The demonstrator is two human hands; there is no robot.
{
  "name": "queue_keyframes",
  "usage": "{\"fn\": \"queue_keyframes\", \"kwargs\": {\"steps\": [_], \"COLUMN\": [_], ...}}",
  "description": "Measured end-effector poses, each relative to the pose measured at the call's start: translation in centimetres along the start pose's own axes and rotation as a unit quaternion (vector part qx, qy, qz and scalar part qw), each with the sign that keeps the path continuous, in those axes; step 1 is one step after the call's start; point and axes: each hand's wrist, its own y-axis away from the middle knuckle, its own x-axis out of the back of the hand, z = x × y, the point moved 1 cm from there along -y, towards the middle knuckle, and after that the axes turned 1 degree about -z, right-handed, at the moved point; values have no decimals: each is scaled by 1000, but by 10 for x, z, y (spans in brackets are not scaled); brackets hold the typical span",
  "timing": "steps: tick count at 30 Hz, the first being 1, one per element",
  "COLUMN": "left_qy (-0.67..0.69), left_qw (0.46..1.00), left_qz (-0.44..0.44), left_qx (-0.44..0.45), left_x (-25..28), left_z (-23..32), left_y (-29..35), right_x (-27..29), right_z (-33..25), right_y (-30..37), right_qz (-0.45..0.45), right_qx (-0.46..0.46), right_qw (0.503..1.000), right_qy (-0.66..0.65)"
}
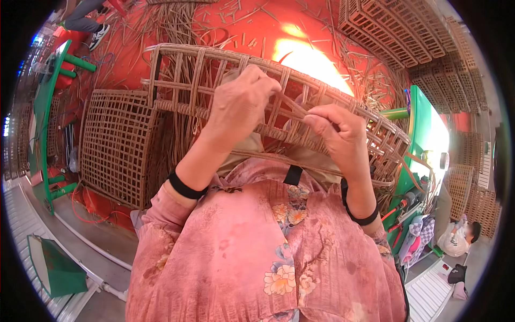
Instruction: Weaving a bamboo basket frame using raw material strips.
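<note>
A long brown woven basket frame [177, 88] with open square gaps lies across my lap, slanting down to the right. Over its middle, my left hand [244, 99] is closed, thumb and fingers pinched together at the end of a flat brown weaving strand [291, 103]. That strand stretches across to my right hand [339, 131], whose thumb and forefinger pinch its other end. Both hands are above the basket's openwork side. Long loose strands [421, 169] trail off the basket's right end.
A finished-looking lattice basket [115, 145] stands on the red floor [236, 27] at left. Scattered strand scraps cover the floor ahead. Stacked baskets [397, 32] rise at far right. Green-edged tables [45, 123] flank me. Another person [456, 239] is at lower right; a leg shows upper left.
</note>
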Motion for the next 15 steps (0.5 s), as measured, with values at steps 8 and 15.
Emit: {"fn": "queue_keyframes", "kwargs": {"steps": [8,15], "left_qy": [-75,72], "left_qw": [993,990], "left_qz": [71,32], "left_qx": [55,117], "left_x": [4,12], "left_z": [-4,-8], "left_y": [8,7], "right_x": [-25,-30], "right_z": [15,20], "right_y": [-14,-16], "right_qz": [8,35], "right_qx": [-3,9], "right_qw": [996,992], "right_qy": [86,122]}}
